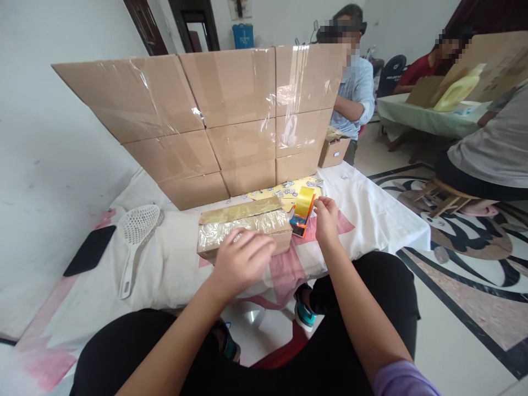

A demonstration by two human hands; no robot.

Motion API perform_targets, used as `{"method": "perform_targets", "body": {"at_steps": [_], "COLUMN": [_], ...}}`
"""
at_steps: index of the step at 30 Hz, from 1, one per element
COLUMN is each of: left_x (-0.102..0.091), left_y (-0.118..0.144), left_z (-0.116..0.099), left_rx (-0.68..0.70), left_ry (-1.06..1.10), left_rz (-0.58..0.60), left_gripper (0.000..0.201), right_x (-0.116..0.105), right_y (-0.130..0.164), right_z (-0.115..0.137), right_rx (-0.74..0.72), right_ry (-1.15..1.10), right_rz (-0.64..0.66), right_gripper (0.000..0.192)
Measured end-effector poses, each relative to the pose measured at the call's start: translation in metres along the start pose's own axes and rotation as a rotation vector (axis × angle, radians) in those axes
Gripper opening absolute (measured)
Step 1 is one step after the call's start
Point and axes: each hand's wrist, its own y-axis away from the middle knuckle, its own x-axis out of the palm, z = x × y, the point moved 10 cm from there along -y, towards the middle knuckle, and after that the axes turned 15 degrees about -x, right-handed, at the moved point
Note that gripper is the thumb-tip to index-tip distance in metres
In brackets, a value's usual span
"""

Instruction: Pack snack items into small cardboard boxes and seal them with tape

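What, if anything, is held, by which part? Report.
Left hand: nothing visibly held. Right hand: fingers beside the tape dispenser; whether they grip its orange edge cannot be told.

The left hand (243, 261) is palm-down at the near side of a taped cardboard box (247, 220), fingers loosely curved. The right hand (327, 223) is just beside an orange tape dispenser (303, 213) with yellow tape, fingertips bunched; whether they touch it is hard to tell. Beyond both hands stands a large cardboard panel (241, 132). Well to the left hand's left lie a white slotted skimmer (138, 225) and a flat black object (91, 250); beyond the right hand is a smaller cardboard box (335, 152).
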Motion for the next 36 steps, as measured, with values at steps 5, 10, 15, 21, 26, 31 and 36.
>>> {"method": "perform_targets", "body": {"at_steps": [5,10,15,21,26,31,36], "left_x": [0.022,0.042,0.047,0.068,0.085,0.107,0.116], "left_y": [0.024,0.030,0.035,0.036,0.036,0.050,0.058], "left_z": [-0.065,-0.068,-0.057,-0.034,-0.001,0.007,0.007], "left_rx": [0.246,0.204,0.116,-0.068,-0.271,-0.454,-0.583], "left_ry": [0.159,0.216,0.231,0.179,0.152,0.228,0.316], "left_rz": [0.033,0.068,0.082,0.142,0.174,0.302,0.373], "left_gripper": [0.010,0.002,0.013,0.021,0.034,0.045,0.058], "right_x": [0.028,0.053,0.052,0.041,0.035,0.029,0.025], "right_y": [-0.004,-0.009,-0.001,0.028,0.044,0.053,0.063], "right_z": [-0.021,-0.020,-0.014,-0.004,0.015,0.024,0.031], "right_rx": [0.052,0.073,0.016,-0.030,-0.042,-0.014,0.039], "right_ry": [-0.098,-0.129,-0.144,-0.144,-0.099,-0.127,-0.134], "right_rz": [0.176,0.460,0.502,0.398,0.393,0.414,0.433], "right_gripper": [0.045,0.048,0.059,0.050,0.040,0.035,0.036]}}
